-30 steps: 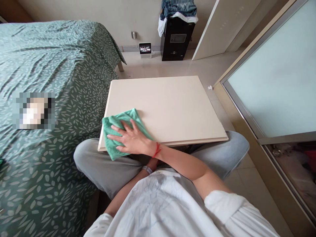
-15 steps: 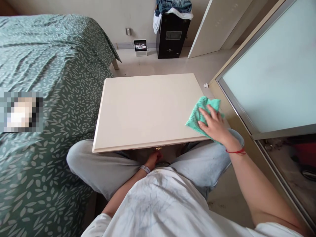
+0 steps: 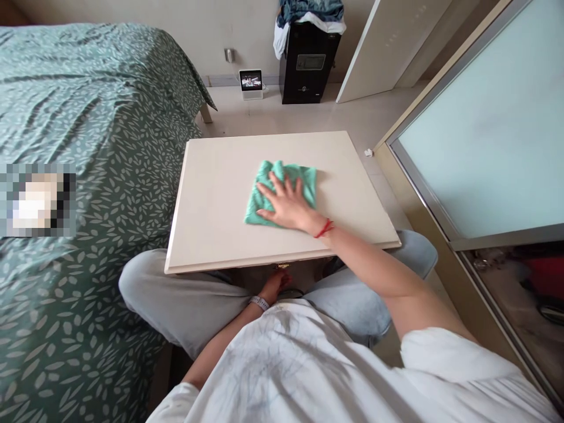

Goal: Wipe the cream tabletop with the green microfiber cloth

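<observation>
Head view: right hand [image 3: 288, 207] flat on green cloth [image 3: 309, 181], inside tabletop [image 3: 215, 200] edges.

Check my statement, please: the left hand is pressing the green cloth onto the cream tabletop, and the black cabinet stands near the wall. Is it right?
Not quite: the head view shows the right hand pressing the green cloth onto the cream tabletop. The black cabinet does stand near the wall.

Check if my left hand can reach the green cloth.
Probably, but not directly: the left hand sits below the near edge of the tabletop, and the right hand partly covers the green cloth.
</observation>
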`<state>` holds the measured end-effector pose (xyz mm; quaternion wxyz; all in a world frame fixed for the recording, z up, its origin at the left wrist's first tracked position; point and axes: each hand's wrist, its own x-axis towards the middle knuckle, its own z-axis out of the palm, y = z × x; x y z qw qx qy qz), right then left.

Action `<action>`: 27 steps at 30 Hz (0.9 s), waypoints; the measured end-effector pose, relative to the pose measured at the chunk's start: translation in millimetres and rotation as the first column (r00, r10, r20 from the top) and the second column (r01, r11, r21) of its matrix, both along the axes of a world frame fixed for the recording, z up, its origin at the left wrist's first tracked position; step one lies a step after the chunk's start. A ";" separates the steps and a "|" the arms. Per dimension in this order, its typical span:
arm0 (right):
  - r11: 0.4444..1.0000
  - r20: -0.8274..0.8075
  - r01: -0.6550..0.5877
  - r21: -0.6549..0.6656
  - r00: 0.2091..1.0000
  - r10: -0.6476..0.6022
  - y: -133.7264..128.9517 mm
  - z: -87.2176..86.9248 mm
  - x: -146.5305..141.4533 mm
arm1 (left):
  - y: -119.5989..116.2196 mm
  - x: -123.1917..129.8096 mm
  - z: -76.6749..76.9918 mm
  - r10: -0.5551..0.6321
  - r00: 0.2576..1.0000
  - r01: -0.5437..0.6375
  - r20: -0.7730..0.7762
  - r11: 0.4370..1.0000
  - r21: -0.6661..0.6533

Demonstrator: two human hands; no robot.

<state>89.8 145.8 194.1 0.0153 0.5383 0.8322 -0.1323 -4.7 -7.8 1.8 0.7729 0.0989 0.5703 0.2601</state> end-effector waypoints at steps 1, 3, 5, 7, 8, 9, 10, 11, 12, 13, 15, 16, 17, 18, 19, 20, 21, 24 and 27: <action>0.997 -0.024 -0.074 -0.009 0.997 0.074 -1.9 2.8 -24.8 | -0.4 -0.4 -0.8 0.003 1.000 -0.003 0.003 1.000 0.003; 0.978 -0.058 -0.207 -0.023 0.977 0.206 -7.4 7.5 -70.2 | -1.1 -1.3 -2.2 0.013 1.000 -0.013 0.003 1.000 0.008; 0.944 -0.070 -0.329 -0.020 0.942 0.327 -11.4 11.8 -108.7 | -1.6 -2.0 -2.5 0.026 1.000 -0.026 0.001 1.000 0.015; 0.908 -0.062 -0.419 0.009 0.906 0.418 -9.6 15.6 -139.3 | -1.7 -2.6 -2.1 0.035 0.999 -0.035 0.001 0.999 0.020; 0.893 -0.056 -0.449 0.026 0.892 0.449 -5.8 16.9 -151.7 | -1.6 -2.9 -1.8 0.040 0.999 -0.040 0.001 0.999 0.022; 0.884 -0.054 -0.466 0.043 0.882 0.468 0.0 17.5 -162.1 | -1.5 -3.1 -1.6 0.043 0.999 -0.043 0.001 0.999 0.023; 0.882 -0.055 -0.469 0.053 0.880 0.471 7.0 17.1 -170.3 | -1.4 -3.3 -1.7 0.046 0.999 -0.046 0.001 0.999 0.023; 0.887 -0.061 -0.459 0.056 0.885 0.462 14.9 15.6 -176.2 | -1.3 -3.5 -1.9 0.048 0.999 -0.048 0.000 0.999 0.023; 0.892 -0.071 -0.448 0.056 0.890 0.451 22.9 12.9 -179.7 | -1.2 -3.7 -2.3 0.050 0.999 -0.050 -0.001 0.999 0.021; 0.900 -0.088 -0.431 0.062 0.896 0.435 30.6 9.2 -180.5 | -1.2 -3.9 -2.7 0.050 0.999 -0.050 -0.003 0.999 0.019; 0.917 -0.119 -0.391 0.080 0.910 0.398 43.5 -0.1 -173.2 | -0.9 -4.0 -3.0 0.049 0.999 -0.049 -0.007 0.999 0.010; 0.925 -0.135 -0.368 0.093 0.916 0.378 48.7 -5.1 -164.8 | -0.7 -4.0 -2.7 0.048 0.999 -0.048 -0.011 0.999 0.005; 0.934 -0.151 -0.341 0.107 0.923 0.354 53.3 -9.8 -153.2 | -0.4 -3.9 -2.0 0.045 0.999 -0.045 -0.013 0.999 0.000; 0.944 -0.167 -0.309 0.119 0.931 0.326 57.4 -13.8 -138.3 | -0.1 -3.7 -1.1 0.042 0.999 -0.042 -0.015 0.999 -0.003; 0.953 -0.176 -0.275 0.125 0.939 0.294 61.2 -17.0 -120.2 | 0.3 -3.3 -0.1 0.039 0.999 -0.039 -0.016 0.999 -0.005; 0.962 -0.178 -0.241 0.124 0.949 0.261 64.5 -19.3 -99.3 | 0.6 -2.9 0.9 0.035 0.999 -0.035 -0.018 0.999 -0.006; 0.971 -0.171 -0.205 0.123 0.959 0.224 67.4 -20.8 -75.8 | 1.0 -2.5 1.7 0.030 0.999 -0.031 -0.020 0.999 -0.009; 0.991 -0.104 -0.055 0.119 0.992 0.068 70.9 -22.0 5.0 | 2.0 -1.5 1.6 0.015 0.999 -0.016 -0.031 1.000 -0.023; 0.979 -0.038 0.140 0.149 0.990 -0.136 65.1 -24.1 88.5 | 2.7 -1.2 -0.6 -0.002 1.000 0.001 -0.030 1.000 -0.026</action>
